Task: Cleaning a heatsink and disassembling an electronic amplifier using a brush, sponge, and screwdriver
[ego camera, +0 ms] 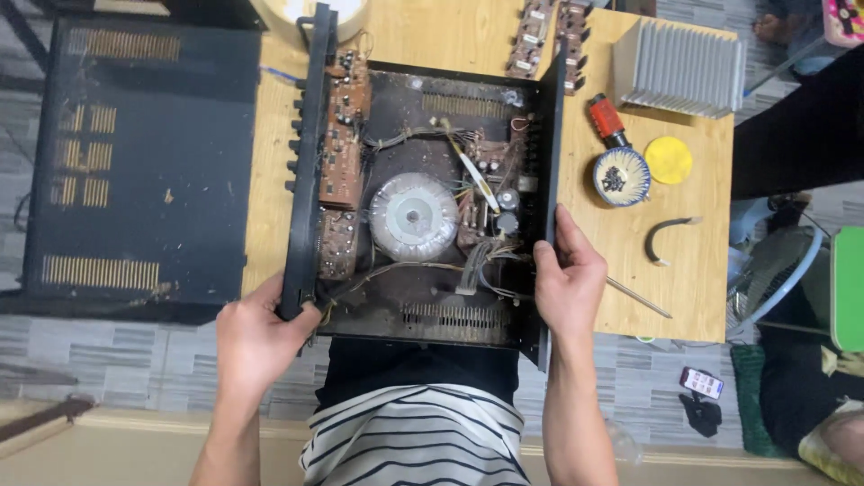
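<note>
Two bare hands are seen gripping one opened amplifier chassis [432, 306] at centre: the left hand [256, 337], at 7 o'clock, is curled around the front panel's corner, while the right hand [569, 283], at 4 o'clock, is pressed flat against the rear wall. One round toroidal transformer [413, 217] is mounted mid-chassis. At 2 o'clock on the wooden table [693, 270], one finned heat sink [679, 67], one patterned bowl [621, 176] and one yellow disc [669, 160] are laid.

Both hands grip open amplifier chassis [423, 207]; left hand [256, 337], right hand [569, 283].
</note>
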